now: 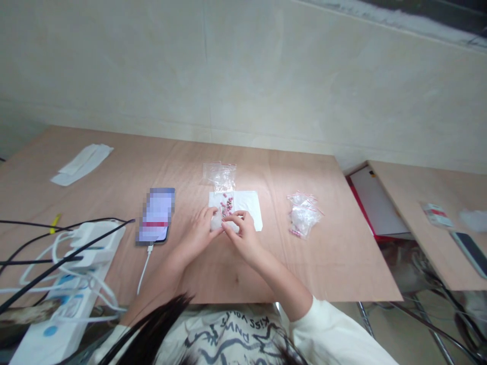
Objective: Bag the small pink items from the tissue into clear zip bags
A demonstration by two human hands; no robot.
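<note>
Nearest the camera, strands of dark hair (148,329) hang across the view above a cream sleeve (323,332) and a printed white shirt (228,337). Both forearms reach forward to the middle of a pale wooden bench (335,274). The left grip (196,235) and right grip (243,235) nearly meet, fingers curved inward and partly closed over a small whitish bundle (216,221) at the near edge of a white paper sheet (249,210). The right fingertips seem to pinch something there, but what either grip has hold of is too small to tell.

Just beyond the fingertips, small pink beads (227,205) lie in a loose strip on the sheet. Much of the work appears to be in mid-handling: these beads are out in the open, and a crumpled clear plastic bag (219,177) lies at the sheet's far edge. A second clear bag (303,215), with pale contents and a little pink, sits apart to the right.

To the left are a phone (157,214) with a pixelated screen, its white charging cable (144,268), and a white power strip (68,299). Folded white paper (81,165) lies farther left, below a cream wall (266,66).
</note>
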